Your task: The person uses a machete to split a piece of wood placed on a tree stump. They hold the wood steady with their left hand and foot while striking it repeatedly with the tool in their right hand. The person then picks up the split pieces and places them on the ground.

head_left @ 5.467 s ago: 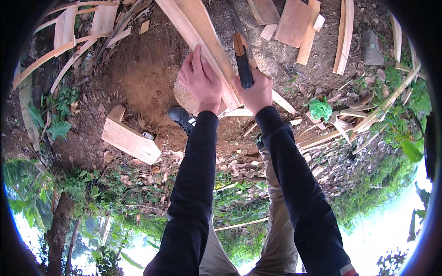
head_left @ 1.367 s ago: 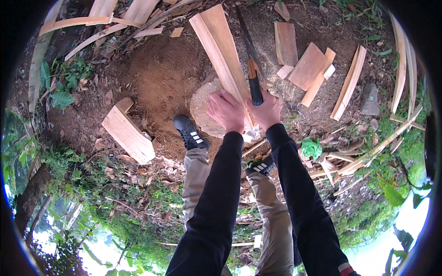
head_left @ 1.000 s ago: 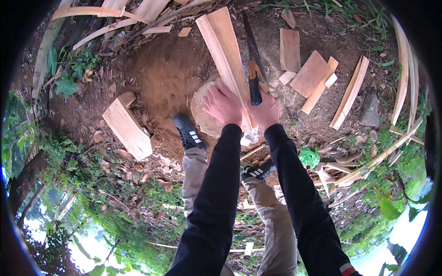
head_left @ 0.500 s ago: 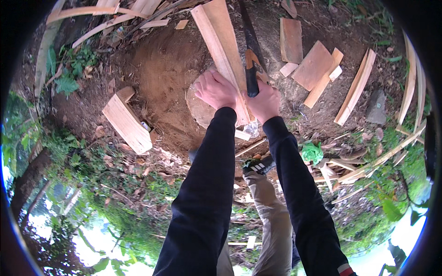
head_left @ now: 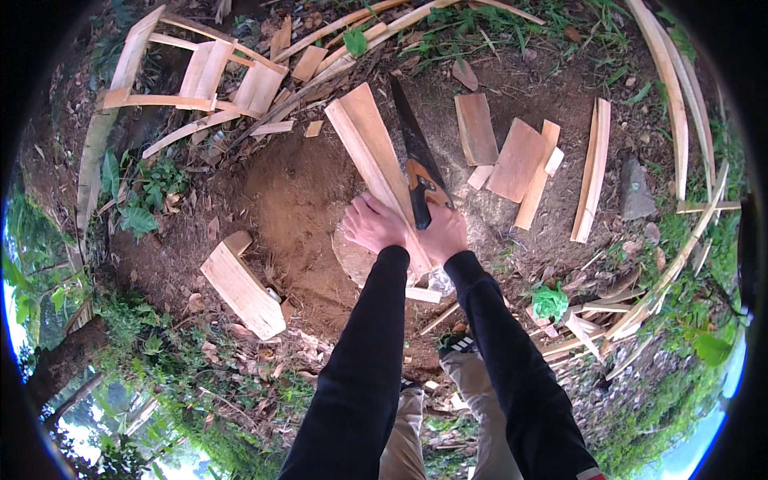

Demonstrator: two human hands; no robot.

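Observation:
A long wooden plank, which looks angled or L-shaped along its length, slants away from me over a round stump. My left hand presses on the plank's left side near its close end, fingers curled. On the plank's right, my right hand is wrapped round the black and orange handle of a hand saw. The dark blade points away from me, lying roughly along the plank. Whether its teeth touch the wood I cannot tell. A small wood offcut lies below the plank's near end.
Several cut boards and a long strip lie on the dirt at right, beside a grey stone. Another board piece is at left. A wooden frame lies far left. A green plastic bag sits near wood scraps.
My view has shifted, so the ground sits lower and more of the far side shows. Both hands keep their holds; the saw has slid a little away from the plank's near end.

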